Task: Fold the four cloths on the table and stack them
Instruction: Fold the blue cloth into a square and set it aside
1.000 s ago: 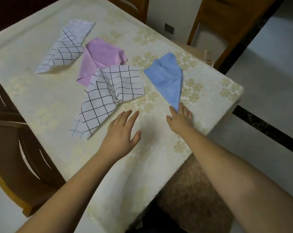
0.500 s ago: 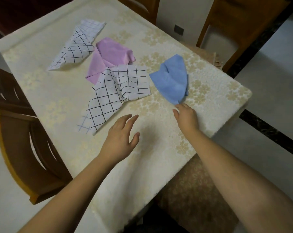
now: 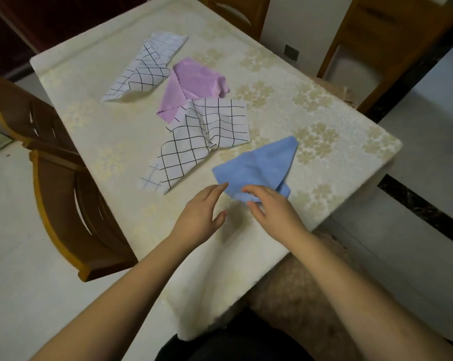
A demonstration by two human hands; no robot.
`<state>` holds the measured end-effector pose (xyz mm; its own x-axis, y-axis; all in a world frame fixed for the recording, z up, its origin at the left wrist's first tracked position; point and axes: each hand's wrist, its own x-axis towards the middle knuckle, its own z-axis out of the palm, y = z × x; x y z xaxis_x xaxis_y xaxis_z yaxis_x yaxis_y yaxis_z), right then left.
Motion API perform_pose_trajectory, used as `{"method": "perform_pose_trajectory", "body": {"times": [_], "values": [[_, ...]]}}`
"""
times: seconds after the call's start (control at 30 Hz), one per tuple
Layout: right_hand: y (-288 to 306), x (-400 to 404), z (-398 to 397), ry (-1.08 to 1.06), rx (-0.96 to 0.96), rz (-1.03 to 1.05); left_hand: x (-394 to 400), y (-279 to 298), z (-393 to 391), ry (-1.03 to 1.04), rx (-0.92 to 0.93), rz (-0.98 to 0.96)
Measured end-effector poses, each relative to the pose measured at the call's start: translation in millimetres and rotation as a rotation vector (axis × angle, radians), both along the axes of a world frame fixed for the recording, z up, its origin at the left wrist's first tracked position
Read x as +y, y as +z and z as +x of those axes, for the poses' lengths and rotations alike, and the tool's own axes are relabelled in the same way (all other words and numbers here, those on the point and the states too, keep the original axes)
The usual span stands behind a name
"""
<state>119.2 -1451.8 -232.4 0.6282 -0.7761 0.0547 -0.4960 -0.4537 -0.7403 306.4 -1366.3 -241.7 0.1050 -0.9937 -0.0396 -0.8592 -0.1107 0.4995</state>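
A blue cloth lies crumpled near the table's front edge. My right hand pinches its near corner between thumb and fingers. My left hand is open, fingers straight, with the fingertips at the cloth's left edge. Beyond it a white cloth with a black grid lies rumpled, overlapping a pink cloth. A second grid cloth lies bunched at the far left.
The table has a cream floral cover. Wooden chairs stand at the left, at the far end and at the right. A padded seat sits under my arms.
The blue cloth has been dragged toward me and to the left by my right hand, which now pinches its corner. My left hand has moved up to the cloth's edge.
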Motion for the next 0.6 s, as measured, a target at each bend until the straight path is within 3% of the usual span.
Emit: {"method": "perform_pose_trajectory", "body": {"times": [0.23,0.4,0.6], "values": [[37.7,47.2,19.1,-0.007,-0.151,0.499,12.6,-6.9,22.9,-0.077,-0.052,0.133],[42.5,44.3,18.4,-0.168,-0.208,0.562,24.7,15.7,46.6,0.031,0.035,0.141],[57.6,39.4,24.2,-0.177,-0.246,0.536,23.1,59.6,83.3,0.09,0.186,0.074]]}}
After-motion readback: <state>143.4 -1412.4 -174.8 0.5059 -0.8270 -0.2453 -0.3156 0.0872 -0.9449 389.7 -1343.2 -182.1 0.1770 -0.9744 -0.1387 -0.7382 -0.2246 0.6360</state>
